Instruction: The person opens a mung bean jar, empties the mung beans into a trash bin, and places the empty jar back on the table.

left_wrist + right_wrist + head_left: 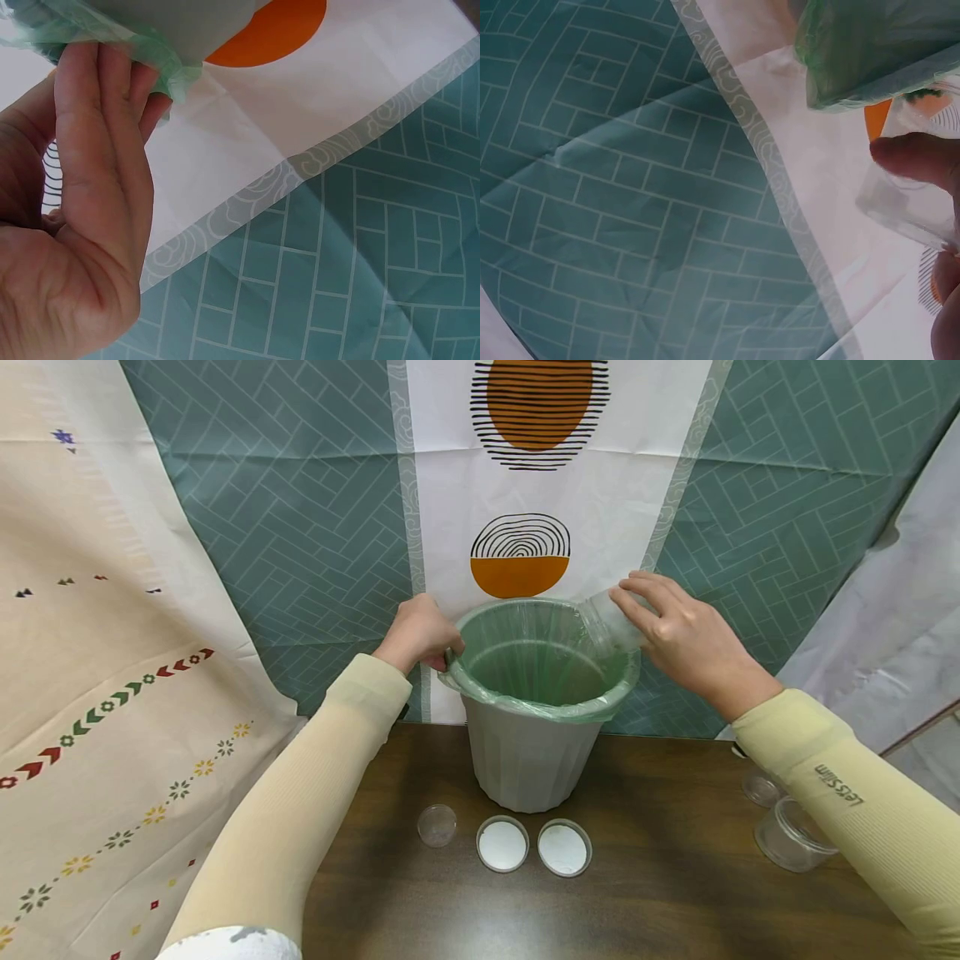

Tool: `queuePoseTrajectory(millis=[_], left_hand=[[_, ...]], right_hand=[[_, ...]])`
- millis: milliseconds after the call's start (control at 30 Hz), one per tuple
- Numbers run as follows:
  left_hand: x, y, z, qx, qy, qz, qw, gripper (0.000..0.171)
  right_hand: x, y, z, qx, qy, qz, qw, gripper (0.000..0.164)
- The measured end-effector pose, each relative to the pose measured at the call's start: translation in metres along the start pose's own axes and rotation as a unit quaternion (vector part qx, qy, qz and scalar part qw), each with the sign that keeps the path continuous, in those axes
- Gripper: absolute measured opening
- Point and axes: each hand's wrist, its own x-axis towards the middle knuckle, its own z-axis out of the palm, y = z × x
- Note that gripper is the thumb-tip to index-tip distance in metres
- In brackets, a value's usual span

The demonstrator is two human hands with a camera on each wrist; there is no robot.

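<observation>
A grey waste bin (525,756) stands on the table, lined with a translucent green bag (517,681) folded over its rim. My left hand (422,633) grips the left side of the rim, fingers curled over the bag; in the left wrist view its fingers (82,120) meet the green plastic. Above the bin's right rim, my right hand (686,631) holds a clear jar (609,625) tipped with its mouth toward the inside of the bin. The right wrist view shows the thumb (915,157) against the jar's clear wall. No contents are visible leaving the jar.
Before the bin lie a clear round lid (437,825) and two shallow round pieces, the left (503,846) and the right (564,850), with white discs inside. Another clear jar (793,839) and a small clear lid (761,788) sit by the right forearm. Patterned cloth (300,510) hangs behind.
</observation>
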Motion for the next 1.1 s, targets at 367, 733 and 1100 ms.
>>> queuePoseTrajectory(millis=[367, 733, 1100], left_hand=[[0.0006, -0.0008, 0.0009, 0.006, 0.001, -0.006, 1.0000, 0.029], [0.0014, -0.0006, 0.0009, 0.007, 0.001, -0.005, 1.0000, 0.030], [0.0019, -0.0006, 0.0006, 0.007, -0.001, -0.007, 1.0000, 0.034]], right_hand=[[-0.0018, 0.0008, 0.0010, 0.000, -0.004, 0.004, 1.000, 0.078], [-0.0029, 0.0022, 0.0049, 0.005, 0.015, 0.003, 1.000, 0.073], [-0.0038, 0.0021, 0.0042, 0.000, 0.012, 0.009, 1.000, 0.075]])
